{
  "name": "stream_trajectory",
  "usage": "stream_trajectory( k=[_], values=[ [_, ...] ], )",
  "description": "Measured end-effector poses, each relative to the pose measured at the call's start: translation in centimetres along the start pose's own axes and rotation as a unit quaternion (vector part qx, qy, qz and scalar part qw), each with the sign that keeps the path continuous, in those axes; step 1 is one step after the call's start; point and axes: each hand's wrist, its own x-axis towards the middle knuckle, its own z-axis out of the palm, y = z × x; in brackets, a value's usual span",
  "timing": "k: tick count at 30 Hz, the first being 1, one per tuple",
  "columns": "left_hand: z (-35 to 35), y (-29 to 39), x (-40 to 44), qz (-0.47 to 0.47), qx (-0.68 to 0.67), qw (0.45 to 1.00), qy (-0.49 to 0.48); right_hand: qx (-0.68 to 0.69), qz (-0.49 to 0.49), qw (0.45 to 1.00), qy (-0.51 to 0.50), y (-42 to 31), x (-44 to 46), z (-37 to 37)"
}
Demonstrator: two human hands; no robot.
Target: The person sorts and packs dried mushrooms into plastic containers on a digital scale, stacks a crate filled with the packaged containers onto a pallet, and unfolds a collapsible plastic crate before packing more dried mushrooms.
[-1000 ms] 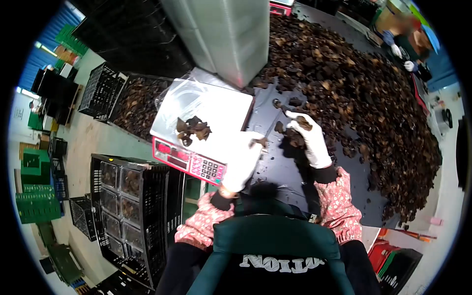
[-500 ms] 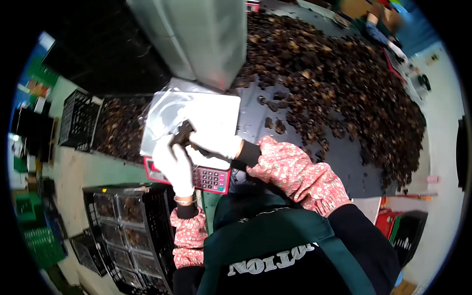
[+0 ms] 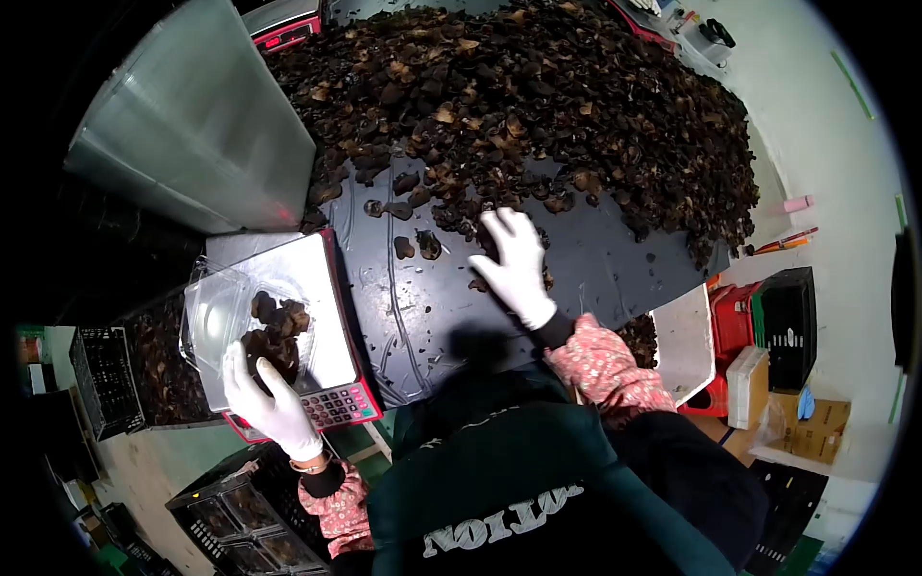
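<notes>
My left hand point(image 3: 269, 405), in a white glove, rests at the near side of a clear plastic clamshell box point(image 3: 210, 305), fingers stretched and thumb apart, against dark wood ear mushrooms point(image 3: 279, 326). Box and mushrooms lie on the metal plate of a red-edged scale point(image 3: 329, 348). My right hand point(image 3: 519, 268), gloved too, is open over the dark table point(image 3: 423, 326), with fingers spread beside a few loose mushroom pieces. Beyond its fingertips rises a broad heap of wood ear mushrooms point(image 3: 538, 106). What lies under the right palm is hidden.
A tall stack of clear plastic boxes point(image 3: 202, 134) stands behind the scale. A second scale point(image 3: 285, 29) sits at the back. Below left is a black crate point(image 3: 240, 509) with filled boxes. A white bin point(image 3: 684, 353) and red crate point(image 3: 733, 333) stand at right.
My right hand has left the scale and moved right, out over the table near the heap. My left hand stays at the scale. The view has shifted to the right.
</notes>
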Motion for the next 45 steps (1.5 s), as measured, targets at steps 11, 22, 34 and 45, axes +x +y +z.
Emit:
stream_trajectory(
  k=[11,22,34,45],
  values=[
    [16.9,16.1,-3.1,0.034,-0.147,0.943,-0.297,0.009,-0.016,0.985,-0.171,4.0,3.8,3.6],
    [18.8,16.4,-4.8,0.016,-0.167,0.959,-0.229,0.131,-0.114,0.975,-0.139,6.3,5.2,7.2],
    [3.6,10.2,-2.3,-0.17,-0.317,0.932,0.046,0.52,0.172,0.816,-0.186,4.6,8.6,2.2],
    [-0.5,-0.8,-2.7,-0.083,-0.015,0.996,0.028,0.666,0.021,0.625,-0.408,-20.5,9.9,2.8]
  ],
)
